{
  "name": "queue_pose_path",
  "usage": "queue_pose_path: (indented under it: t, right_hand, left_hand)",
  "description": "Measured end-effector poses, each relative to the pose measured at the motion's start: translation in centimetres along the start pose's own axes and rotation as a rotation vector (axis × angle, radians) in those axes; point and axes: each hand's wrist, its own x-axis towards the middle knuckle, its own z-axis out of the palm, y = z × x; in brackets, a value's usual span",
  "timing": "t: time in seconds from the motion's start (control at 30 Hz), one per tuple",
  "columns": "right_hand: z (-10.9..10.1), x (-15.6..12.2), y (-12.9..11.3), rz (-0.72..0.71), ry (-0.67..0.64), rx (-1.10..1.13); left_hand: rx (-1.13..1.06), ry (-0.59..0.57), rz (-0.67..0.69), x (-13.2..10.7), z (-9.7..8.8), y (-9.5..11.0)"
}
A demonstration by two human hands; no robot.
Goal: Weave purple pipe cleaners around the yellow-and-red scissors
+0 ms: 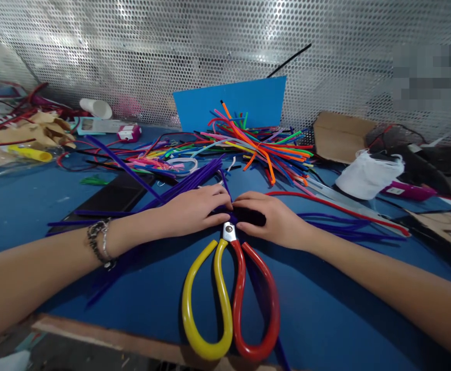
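My left hand [196, 210] and my right hand [272, 219] meet at the middle of the table, fingertips almost touching. Both are closed in a pinch on a dark purple pipe cleaner [226, 184], mostly hidden by the fingers. Just below the fingertips lies a pair of scissors [229, 232] with one yellow and one red handle, pointing away from me, its blades out of sight. A bundle of purple pipe cleaners [194, 180] lies beyond and under my left hand. More purple pipe cleaners [333, 226] rest beside my right forearm.
A heap of multicoloured pipe cleaners [256, 147] sits before a blue board [229, 100]. A red pipe cleaner [345, 206] stretches across the right side. White string [368, 175], a cardboard piece [343, 136] and a yellow tube [30, 153] lie around. Perforated metal [210, 46] stands behind.
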Motion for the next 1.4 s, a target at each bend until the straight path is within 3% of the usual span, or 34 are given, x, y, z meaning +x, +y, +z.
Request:
queue_pose_path:
  t: [0.3, 1.0, 1.13, 1.3, 1.4]
  right_hand:
    - [0.1, -0.1, 1.0, -0.025, -0.071, -0.023]
    - [0.4, -0.1, 1.1, 0.021, -0.073, -0.074]
    - [0.4, 0.0, 1.0, 0.042, -0.085, -0.087]
    - [0.5, 0.0, 1.0, 0.062, -0.085, -0.078]
    - [0.5, 0.0, 1.1, 0.057, -0.075, -0.073]
  left_hand:
    - [0.023, 0.005, 0.002, 0.0, 0.1, 0.0]
    - [-0.027, 0.006, -0.005, 0.1, 0.1, -0.2]
    - [0.036, 0.079, 0.036, -0.1, 0.0, -0.1]
    - [0.274, 0.231, 0.110, -0.4, 0.0, 0.4]
    - [0.311, 0.251, 0.102, -0.5, 0.1, 0.5]
